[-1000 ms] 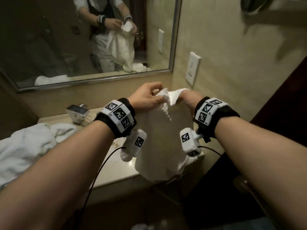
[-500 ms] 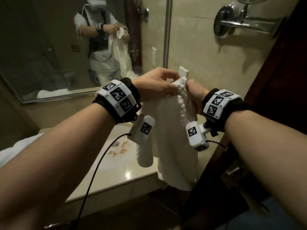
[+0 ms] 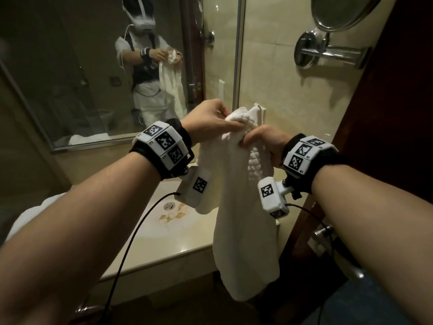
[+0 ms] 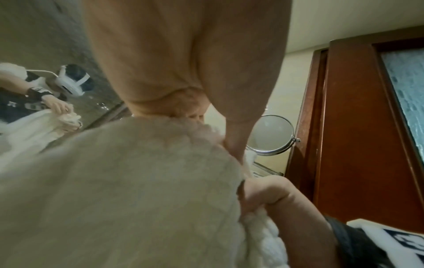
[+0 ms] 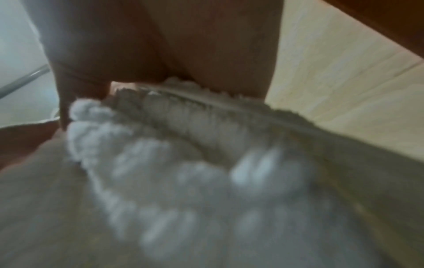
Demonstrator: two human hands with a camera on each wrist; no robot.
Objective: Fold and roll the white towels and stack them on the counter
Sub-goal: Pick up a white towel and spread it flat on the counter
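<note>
A white towel [image 3: 243, 219] hangs bunched from both hands above the counter's right end. My left hand [image 3: 210, 120] pinches its gathered top edge from the left. My right hand [image 3: 262, 139] grips the same edge just below and to the right, fingers curled into the cloth. The towel's lower end dangles past the counter's front edge. In the left wrist view the towel [image 4: 119, 190] fills the lower frame, with the left hand [image 4: 195, 101] above it and the right hand [image 4: 273, 195] holding its edge. The right wrist view shows blurred towel [image 5: 206, 172] under the right hand [image 5: 174, 54].
A beige counter [image 3: 168, 249] with a stained sink basin [image 3: 168, 207] lies below. More white towels [image 3: 30, 219] sit at its left. A wall mirror [image 3: 93, 66] is behind, a round chrome mirror [image 3: 335, 38] on the right wall, and a dark wooden door [image 3: 386, 137] at right.
Both hands have risen with the towel and gathered its top edge more tightly. My view has tilted up and right, so the towel pile at left is mostly out of sight.
</note>
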